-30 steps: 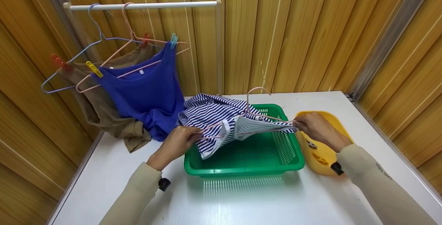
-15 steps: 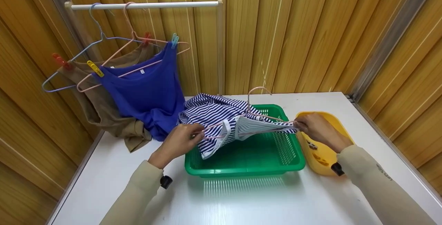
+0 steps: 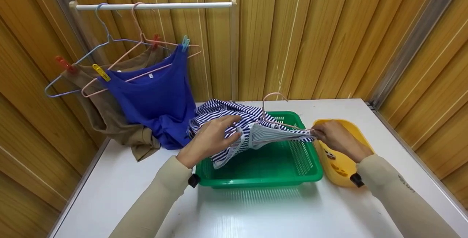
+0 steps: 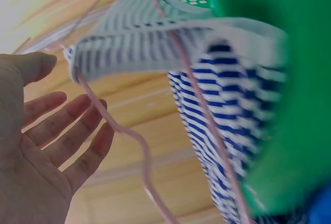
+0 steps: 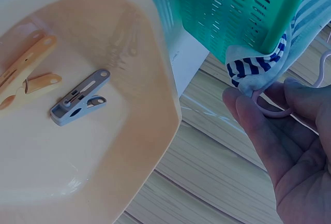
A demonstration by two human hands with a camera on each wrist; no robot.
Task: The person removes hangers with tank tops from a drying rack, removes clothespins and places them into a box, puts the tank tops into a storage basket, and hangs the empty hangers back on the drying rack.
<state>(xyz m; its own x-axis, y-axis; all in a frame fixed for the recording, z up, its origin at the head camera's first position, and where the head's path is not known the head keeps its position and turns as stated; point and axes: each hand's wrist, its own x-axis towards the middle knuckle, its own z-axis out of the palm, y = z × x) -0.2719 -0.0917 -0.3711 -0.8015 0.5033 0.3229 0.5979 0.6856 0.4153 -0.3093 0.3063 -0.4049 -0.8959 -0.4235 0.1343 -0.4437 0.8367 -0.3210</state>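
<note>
A navy-and-white striped top (image 3: 221, 112) is draped over a pink clothes hanger (image 3: 263, 107), above the green basket (image 3: 263, 184). My right hand (image 3: 340, 137) pinches the hanger's right end, with the top's strap right at its fingertips in the right wrist view. My left hand (image 3: 212, 137) is over the left part of the top, thumb and fingers spread apart. In the left wrist view it holds nothing; its fingers extend beside the bare left end of the hanger, near the strap. The hanger's hook points up.
A yellow tub (image 3: 360, 132) right of the basket contains a grey clothespin (image 5: 80, 97) and a yellow clothespin (image 5: 26, 74). At left, a blue top (image 3: 153, 95) and a brown garment (image 3: 109, 108) hang clipped to hangers on a white rail (image 3: 182, 5). Wood-patterned walls surround the table.
My left hand has let go of the hanger's left end and moved right over the striped top, its fingers spreading. My right hand keeps its pinch in the same place.
</note>
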